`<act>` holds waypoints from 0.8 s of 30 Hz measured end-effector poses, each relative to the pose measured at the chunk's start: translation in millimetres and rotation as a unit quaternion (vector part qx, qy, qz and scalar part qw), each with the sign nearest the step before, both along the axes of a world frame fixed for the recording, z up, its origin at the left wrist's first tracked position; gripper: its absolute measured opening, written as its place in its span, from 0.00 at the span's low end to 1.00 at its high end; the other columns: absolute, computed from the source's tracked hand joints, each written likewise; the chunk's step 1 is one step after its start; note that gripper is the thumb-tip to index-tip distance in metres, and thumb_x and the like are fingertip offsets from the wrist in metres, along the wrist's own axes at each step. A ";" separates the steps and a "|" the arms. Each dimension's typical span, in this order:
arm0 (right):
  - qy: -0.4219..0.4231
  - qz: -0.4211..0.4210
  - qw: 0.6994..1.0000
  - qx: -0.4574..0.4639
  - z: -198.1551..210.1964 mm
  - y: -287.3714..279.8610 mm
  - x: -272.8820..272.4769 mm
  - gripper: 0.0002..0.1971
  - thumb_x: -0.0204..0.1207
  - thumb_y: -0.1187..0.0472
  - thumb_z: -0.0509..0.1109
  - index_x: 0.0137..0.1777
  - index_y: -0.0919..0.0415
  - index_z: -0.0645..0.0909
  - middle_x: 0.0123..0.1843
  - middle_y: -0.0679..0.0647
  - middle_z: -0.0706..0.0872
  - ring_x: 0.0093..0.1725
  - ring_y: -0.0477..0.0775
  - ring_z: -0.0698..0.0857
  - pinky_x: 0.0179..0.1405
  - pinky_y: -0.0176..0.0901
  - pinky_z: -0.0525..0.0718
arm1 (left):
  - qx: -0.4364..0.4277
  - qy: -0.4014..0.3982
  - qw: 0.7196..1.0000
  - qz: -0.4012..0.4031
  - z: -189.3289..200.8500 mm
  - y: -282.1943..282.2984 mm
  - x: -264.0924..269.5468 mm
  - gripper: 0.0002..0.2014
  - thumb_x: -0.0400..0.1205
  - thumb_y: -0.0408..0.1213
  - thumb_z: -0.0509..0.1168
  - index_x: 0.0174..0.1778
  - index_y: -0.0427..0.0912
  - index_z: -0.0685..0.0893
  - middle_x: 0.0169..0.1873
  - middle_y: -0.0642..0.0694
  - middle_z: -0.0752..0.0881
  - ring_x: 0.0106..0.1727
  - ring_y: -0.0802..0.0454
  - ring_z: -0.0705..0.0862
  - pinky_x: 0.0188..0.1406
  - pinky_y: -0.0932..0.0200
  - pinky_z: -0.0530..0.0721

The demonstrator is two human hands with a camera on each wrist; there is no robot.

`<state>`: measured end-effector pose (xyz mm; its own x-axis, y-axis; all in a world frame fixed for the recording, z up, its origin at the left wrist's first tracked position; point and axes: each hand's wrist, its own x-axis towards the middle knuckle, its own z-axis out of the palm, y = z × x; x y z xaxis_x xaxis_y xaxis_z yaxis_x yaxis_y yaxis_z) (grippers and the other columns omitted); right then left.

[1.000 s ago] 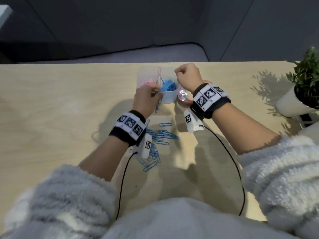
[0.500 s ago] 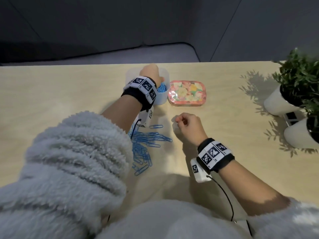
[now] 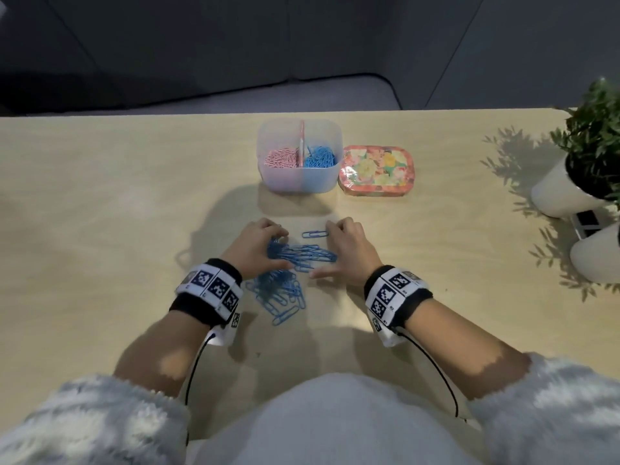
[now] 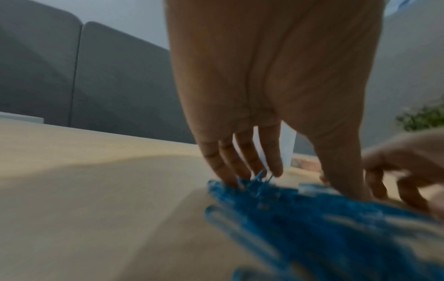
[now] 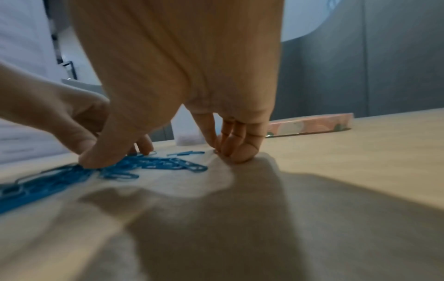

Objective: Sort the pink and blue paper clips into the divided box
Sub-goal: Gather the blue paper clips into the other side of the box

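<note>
dim room, bright tabletop (image 3: 100, 203) | hard shadows cast toward 9 o'clock | wide-angle bending at edges | wrist views: motion-blurred blue clips (image 4: 312, 218), soft foreground, grainy

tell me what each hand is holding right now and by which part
Nothing is lifted. The left hand has its fingers down in the far end of the blue paper clips on the table; whether it pinches any cannot be told. The right hand rests fingertips on the table.
</note>
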<state>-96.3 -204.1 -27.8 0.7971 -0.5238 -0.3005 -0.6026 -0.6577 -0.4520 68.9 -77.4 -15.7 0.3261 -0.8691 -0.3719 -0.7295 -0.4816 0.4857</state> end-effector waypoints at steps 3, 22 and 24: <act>-0.020 0.035 0.999 -0.027 -1.6 9.5 13.7 0.38 0.59 0.40 0.78 0.65 0.57 0.71 0.61 0.56 0.71 0.61 0.56 0.70 0.54 0.48 0.78 | -0.009 -0.021 1.000 -0.003 -5.8 9.9 -2.8 0.29 0.69 0.46 0.76 0.65 0.43 0.79 0.61 0.41 0.77 0.63 0.43 0.74 0.67 0.49 0.74; -0.035 0.019 0.999 -0.018 -7.4 11.1 1.2 0.07 0.76 0.69 0.64 0.52 0.68 0.79 0.53 0.65 0.81 0.56 0.64 0.77 0.52 0.54 0.77 | -0.053 -0.289 0.943 -0.155 -12.2 3.1 -24.8 0.11 0.60 0.46 0.80 0.31 0.51 0.86 0.28 0.55 0.87 0.32 0.49 0.84 0.28 0.61 0.78; -0.038 -0.018 0.999 0.029 -4.9 3.0 1.9 0.06 0.75 0.69 0.65 0.49 0.68 0.81 0.51 0.66 0.84 0.53 0.65 0.80 0.48 0.49 0.76 | -0.066 -0.292 0.947 -0.119 -8.3 4.3 -26.8 0.07 0.64 0.46 0.76 0.33 0.51 0.87 0.28 0.54 0.88 0.34 0.48 0.84 0.31 0.60 0.79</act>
